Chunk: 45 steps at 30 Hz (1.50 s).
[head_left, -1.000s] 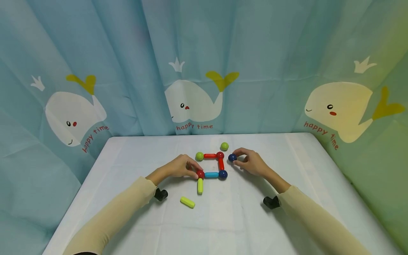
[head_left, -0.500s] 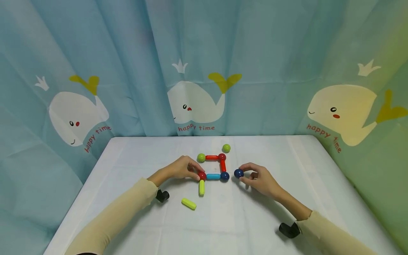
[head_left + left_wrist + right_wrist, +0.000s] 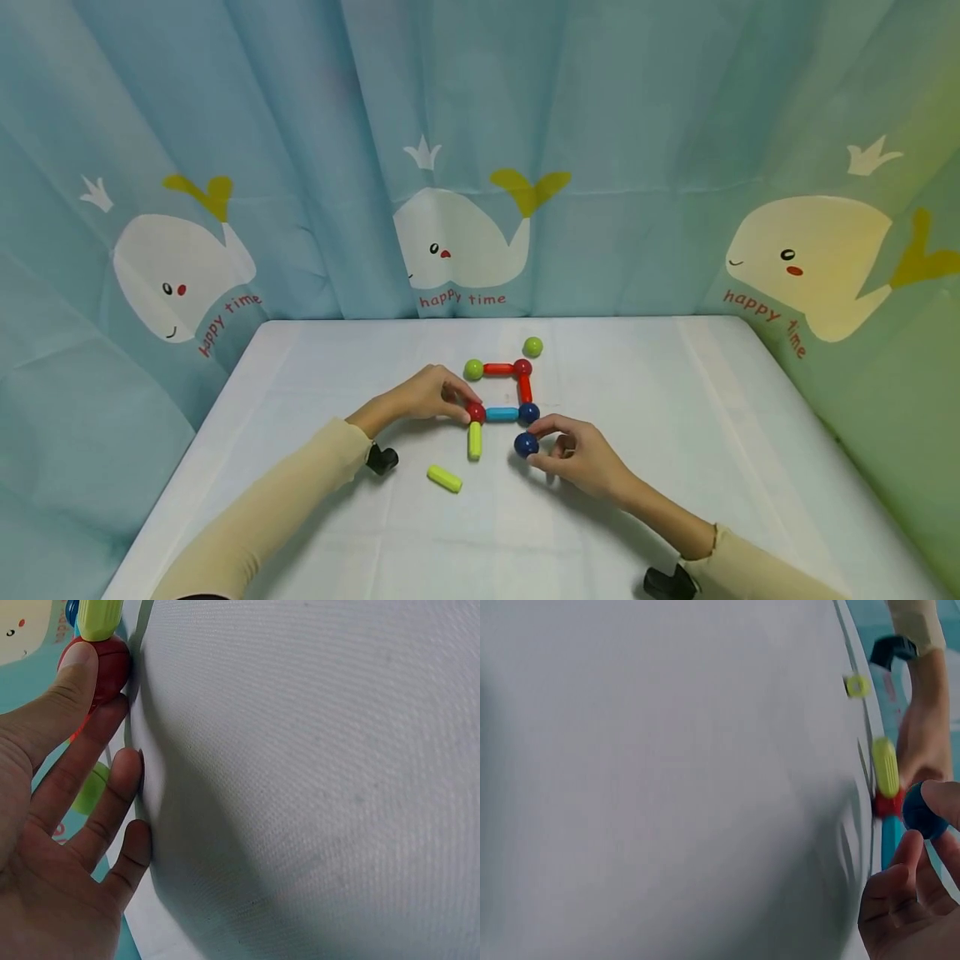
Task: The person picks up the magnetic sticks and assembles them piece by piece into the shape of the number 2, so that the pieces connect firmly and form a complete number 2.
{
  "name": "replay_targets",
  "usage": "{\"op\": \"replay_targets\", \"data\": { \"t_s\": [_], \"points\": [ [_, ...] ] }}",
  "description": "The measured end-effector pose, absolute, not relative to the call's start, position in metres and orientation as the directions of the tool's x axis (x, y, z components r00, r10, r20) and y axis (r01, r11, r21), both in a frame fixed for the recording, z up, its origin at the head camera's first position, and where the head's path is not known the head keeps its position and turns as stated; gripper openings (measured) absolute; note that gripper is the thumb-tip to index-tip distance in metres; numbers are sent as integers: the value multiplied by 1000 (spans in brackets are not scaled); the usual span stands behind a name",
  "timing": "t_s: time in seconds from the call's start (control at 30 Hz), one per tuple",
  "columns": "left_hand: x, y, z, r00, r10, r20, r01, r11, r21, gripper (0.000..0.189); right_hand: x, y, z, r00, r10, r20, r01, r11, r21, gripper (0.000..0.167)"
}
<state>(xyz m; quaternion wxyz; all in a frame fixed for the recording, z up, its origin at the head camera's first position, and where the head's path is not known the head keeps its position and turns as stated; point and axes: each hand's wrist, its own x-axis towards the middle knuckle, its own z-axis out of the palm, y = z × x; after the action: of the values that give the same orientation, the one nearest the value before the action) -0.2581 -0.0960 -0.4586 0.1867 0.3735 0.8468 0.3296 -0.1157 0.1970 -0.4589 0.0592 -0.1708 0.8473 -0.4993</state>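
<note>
My left hand (image 3: 432,393) pinches a red ball (image 3: 112,669) between thumb and fingers at the near left corner of a ball-and-stick frame. From that ball a blue stick (image 3: 502,414) runs right to a dark blue ball (image 3: 528,412), and a yellow-green stick (image 3: 475,442) points toward me. Red sticks (image 3: 525,387) and another red ball (image 3: 522,367) form the far right side, ending in a green ball (image 3: 473,369). My right hand (image 3: 588,458) pinches a loose dark blue ball (image 3: 527,445), just on the near side of the frame's blue corner.
A loose yellow-green stick (image 3: 445,478) lies on the white table (image 3: 420,550) nearer to me. Behind the frame sits a loose green ball (image 3: 533,347). A blue curtain (image 3: 315,167) with whale prints hangs behind the table.
My right hand has carried its dark blue ball from the frame's far right side toward me, then left to below the blue corner. My left hand keeps its hold on the red ball.
</note>
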Motion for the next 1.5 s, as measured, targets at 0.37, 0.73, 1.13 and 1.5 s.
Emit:
{"op": "replay_targets", "data": {
  "t_s": [0.37,0.73,1.13,1.5],
  "points": [
    [-260,-97,-458,-632,773,-52,524,476,706,28,-110,159,-469,-923,-377,78,-245,420,-874,32],
    [-261,-96,-457,-635,771,-59,526,487,697,28,-104,135,-470,-926,-374,54,-209,387,-898,28],
    [-261,-97,-457,-637,769,-61,528,492,693,28,-102,124,-473,-945,-319,64,-205,429,-880,26],
    [-259,-97,-456,-644,762,-66,513,494,702,29,-104,122,-477,-947,-318,55,-198,437,-877,27]
  ]
}}
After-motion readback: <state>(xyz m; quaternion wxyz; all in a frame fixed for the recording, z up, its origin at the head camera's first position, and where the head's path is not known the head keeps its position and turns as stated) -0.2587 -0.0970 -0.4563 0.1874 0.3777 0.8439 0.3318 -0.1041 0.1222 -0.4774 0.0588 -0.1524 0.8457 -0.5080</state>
